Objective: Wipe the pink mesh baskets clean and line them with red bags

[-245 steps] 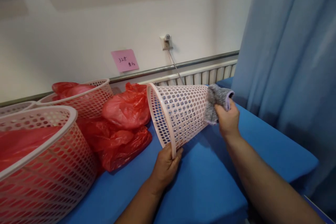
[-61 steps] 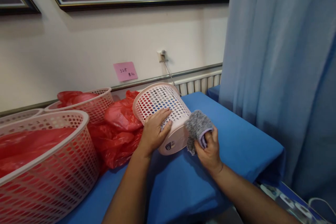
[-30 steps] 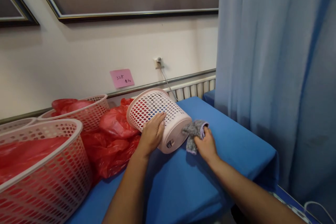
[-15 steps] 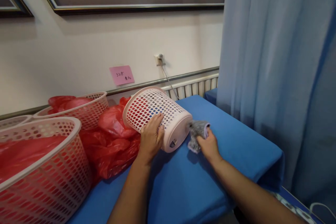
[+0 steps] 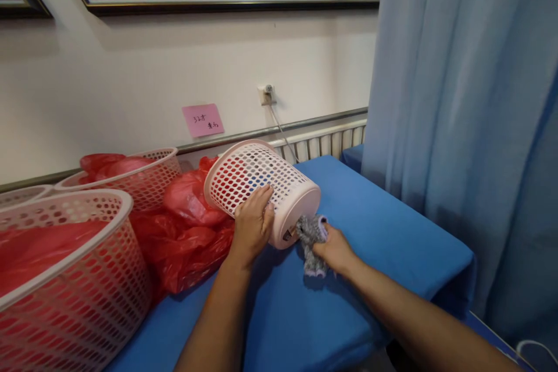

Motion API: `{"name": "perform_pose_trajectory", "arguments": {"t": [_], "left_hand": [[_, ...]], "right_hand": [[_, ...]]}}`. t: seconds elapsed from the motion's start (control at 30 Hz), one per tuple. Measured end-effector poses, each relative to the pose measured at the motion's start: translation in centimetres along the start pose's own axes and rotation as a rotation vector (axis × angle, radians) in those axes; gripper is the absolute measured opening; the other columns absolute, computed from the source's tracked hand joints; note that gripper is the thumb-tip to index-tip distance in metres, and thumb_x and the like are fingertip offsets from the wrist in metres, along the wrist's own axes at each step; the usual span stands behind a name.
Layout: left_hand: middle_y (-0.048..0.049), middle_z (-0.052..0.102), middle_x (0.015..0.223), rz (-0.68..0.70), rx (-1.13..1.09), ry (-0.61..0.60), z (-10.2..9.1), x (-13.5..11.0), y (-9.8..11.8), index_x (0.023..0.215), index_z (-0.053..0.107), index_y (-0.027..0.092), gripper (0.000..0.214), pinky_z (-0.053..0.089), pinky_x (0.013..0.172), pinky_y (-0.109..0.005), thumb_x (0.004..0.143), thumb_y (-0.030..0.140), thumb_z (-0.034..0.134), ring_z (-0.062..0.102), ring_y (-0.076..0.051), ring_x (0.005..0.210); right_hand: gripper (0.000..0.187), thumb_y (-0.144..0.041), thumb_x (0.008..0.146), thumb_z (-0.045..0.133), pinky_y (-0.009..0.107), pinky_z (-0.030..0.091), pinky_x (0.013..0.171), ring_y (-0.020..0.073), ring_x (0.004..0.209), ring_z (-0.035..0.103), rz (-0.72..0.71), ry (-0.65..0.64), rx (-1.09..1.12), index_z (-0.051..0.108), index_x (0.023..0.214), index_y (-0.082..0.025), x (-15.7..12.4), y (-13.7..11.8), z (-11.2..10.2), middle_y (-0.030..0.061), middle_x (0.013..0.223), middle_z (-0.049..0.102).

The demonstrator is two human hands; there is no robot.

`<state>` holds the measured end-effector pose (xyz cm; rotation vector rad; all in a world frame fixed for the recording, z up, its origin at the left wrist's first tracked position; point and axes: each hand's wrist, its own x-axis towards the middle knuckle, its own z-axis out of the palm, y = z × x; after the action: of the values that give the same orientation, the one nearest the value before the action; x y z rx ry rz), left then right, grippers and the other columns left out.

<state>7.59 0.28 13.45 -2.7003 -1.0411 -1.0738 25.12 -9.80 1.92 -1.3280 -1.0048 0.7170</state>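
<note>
A pale pink perforated plastic wastebasket (image 5: 300,200) lies tipped on its side, its mouth to the left and its base towards the right. My left hand (image 5: 253,224) grips its near side, fingers curved over the holes and thumb close to the base. In my right hand (image 5: 335,247) is a bunched grey cloth (image 5: 311,238) with a pale lilac edge. The cloth touches the lower part of the base, partly covering a small dark label (image 5: 288,235). The fingers under the cloth are hidden.
Red plastic bags (image 5: 183,244) lie left of the wastebasket. A large pink basket (image 5: 120,261) holding red plastic stands at the near left, with another basket (image 5: 152,177) behind. Blue cloth (image 5: 370,256) covers the table. A blue curtain (image 5: 418,99) hangs right; a radiator (image 5: 322,142) runs behind.
My right hand has moved the cloth left and down across the wastebasket's base, towards the label. My left hand and the wastebasket stay nearly where they were.
</note>
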Motion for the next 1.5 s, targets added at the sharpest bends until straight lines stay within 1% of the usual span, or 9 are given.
{"name": "perform_pose_trajectory", "arguments": {"t": [0.2, 0.4, 0.57, 0.67, 0.8, 1.03, 1.33, 1.4, 1.5], "left_hand": [[-0.0111, 0.060, 0.147, -0.026, 0.012, -0.003, 0.2, 0.0, 0.2, 0.140, 0.059, 0.022, 0.045, 0.041, 0.112, -0.054, 0.102, 0.031, 0.036, 0.053, -0.029, 0.139], [-0.0115, 0.060, 0.148, -0.029, 0.017, -0.001, 0.3, 0.0, 0.1, 0.139, 0.059, 0.021, 0.046, 0.040, 0.112, -0.054, 0.102, 0.031, 0.036, 0.052, -0.029, 0.140], [-0.0114, 0.060, 0.148, -0.030, 0.004, -0.003, 0.2, -0.2, 0.1, 0.139, 0.060, 0.020, 0.046, 0.040, 0.114, -0.053, 0.101, 0.030, 0.037, 0.053, -0.028, 0.139], [-0.0117, 0.060, 0.148, -0.043, 0.004, -0.008, 0.3, -0.2, 0.1, 0.139, 0.060, 0.020, 0.046, 0.040, 0.113, -0.054, 0.101, 0.031, 0.036, 0.052, -0.029, 0.140], [-0.0117, 0.060, 0.148, -0.043, 0.008, -0.007, 0.4, -0.2, 0.1, 0.139, 0.060, 0.019, 0.046, 0.040, 0.113, -0.055, 0.102, 0.031, 0.035, 0.051, -0.029, 0.141], [-0.0111, 0.059, 0.149, -0.059, 0.004, -0.023, 0.3, -0.3, 0.1, 0.140, 0.059, 0.021, 0.046, 0.038, 0.114, -0.055, 0.102, 0.032, 0.035, 0.051, -0.029, 0.142], [-0.0122, 0.060, 0.148, -0.064, -0.044, 0.026, 1.0, -0.5, -0.9, 0.138, 0.061, 0.018, 0.046, 0.038, 0.118, -0.055, 0.101, 0.034, 0.037, 0.050, -0.029, 0.142], [-0.0124, 0.060, 0.148, -0.057, -0.053, 0.037, 1.1, -0.5, -1.0, 0.137, 0.061, 0.017, 0.046, 0.038, 0.118, -0.054, 0.101, 0.033, 0.037, 0.050, -0.029, 0.142], [-0.0123, 0.059, 0.148, -0.048, -0.052, 0.040, 1.1, -0.5, -0.9, 0.138, 0.060, 0.017, 0.046, 0.038, 0.118, -0.054, 0.101, 0.033, 0.038, 0.051, -0.028, 0.142]], "right_hand": [[0.053, -0.041, 0.063, 0.075, 0.043, 0.056, 0.089, 0.0287, 0.097, 0.072, 0.080, 0.325, -0.109, 0.065, 0.109, -0.017, 5.0, -2.8, -2.7, 0.0123, 0.108, 0.075], [0.045, -0.017, 0.060, 0.073, 0.040, 0.057, 0.086, 0.0279, 0.097, 0.072, -0.074, 0.066, -0.421, 0.067, 0.105, -0.021, 0.3, -0.3, 1.6, 0.0118, 0.108, 0.074], [0.040, -0.018, 0.063, 0.065, 0.037, 0.060, 0.076, 0.0246, 0.082, 0.074, 0.047, -0.136, -0.019, 0.067, 0.103, -0.022, -0.8, -0.7, 0.2, 0.0040, 0.094, 0.078], [0.045, -0.029, 0.067, 0.066, 0.042, 0.061, 0.082, 0.0259, 0.087, 0.074, 0.099, 0.200, 0.246, 0.064, 0.110, -0.018, 2.0, -2.6, -2.5, 0.0074, 0.102, 0.077], [0.061, -0.037, 0.072, 0.071, 0.048, 0.053, 0.103, 0.0269, 0.110, 0.069, -0.161, 0.629, 0.211, 0.056, 0.128, -0.017, 4.7, -5.0, -3.1, 0.0133, 0.124, 0.070], [0.064, -0.022, 0.077, 0.070, 0.050, 0.050, 0.109, 0.0347, 0.137, 0.051, -0.664, 0.174, -0.458, 0.050, 0.138, -0.023, 1.9, -3.1, -0.6, 0.0172, 0.150, 0.043], [0.041, -0.015, 0.074, 0.064, 0.035, 0.057, 0.092, 0.0241, 0.107, 0.065, -0.664, -0.332, -0.653, 0.067, 0.113, -0.023, 1.2, -4.0, -2.9, 0.0093, 0.125, 0.060], [0.037, -0.016, 0.074, 0.064, 0.034, 0.057, 0.090, 0.0233, 0.104, 0.065, -0.684, -0.288, -0.581, 0.067, 0.110, -0.024, 1.3, -3.9, -2.9, 0.0084, 0.121, 0.061], [0.043, -0.020, 0.076, 0.065, 0.041, 0.055, 0.100, 0.0276, 0.114, 0.063, -0.708, 0.066, -0.427, 0.063, 0.119, -0.023, 1.6, -3.2, -2.6, 0.0113, 0.127, 0.058]]}}
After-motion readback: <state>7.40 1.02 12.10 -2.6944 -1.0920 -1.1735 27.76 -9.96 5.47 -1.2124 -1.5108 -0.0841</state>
